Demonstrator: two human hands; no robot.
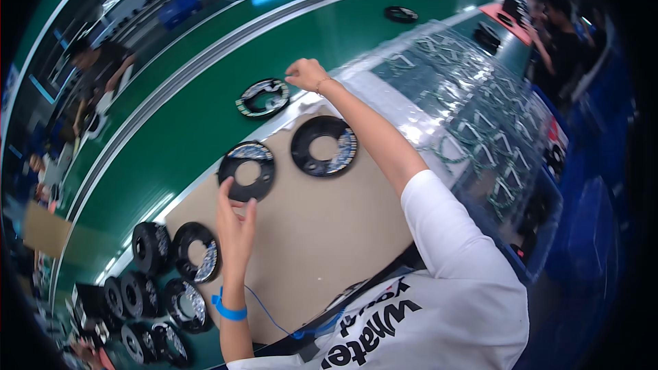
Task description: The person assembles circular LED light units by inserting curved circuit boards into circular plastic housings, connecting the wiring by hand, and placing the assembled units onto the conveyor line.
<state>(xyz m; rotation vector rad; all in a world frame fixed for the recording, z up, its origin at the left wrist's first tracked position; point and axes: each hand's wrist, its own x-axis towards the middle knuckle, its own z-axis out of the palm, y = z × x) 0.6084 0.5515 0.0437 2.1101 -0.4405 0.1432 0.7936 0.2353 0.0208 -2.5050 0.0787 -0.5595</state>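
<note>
My left hand (236, 227) is at the near edge of a black ring-shaped disc (262, 188) on the tan board, thumb and forefinger spread at its rim. Whether the fingertips touch it I cannot tell. A second black disc (305, 157) lies to its right; both carry a curved band of small pale and blue parts. My right hand (308, 74) reaches far out over the front edge of the green conveyor belt, its fingers bent with a gap between them and nothing visible inside. Just left of them a similar ring (264, 114) rests on the belt.
Several more black discs (196, 252) stand or lie at the lower left. Clear bags with green rings (473, 130) cover the right side, beside blue bins (548, 212). Another ring (401, 14) is farther along the belt. A blue wrist strap's cord (274, 318) crosses the board (329, 233). People work around the line.
</note>
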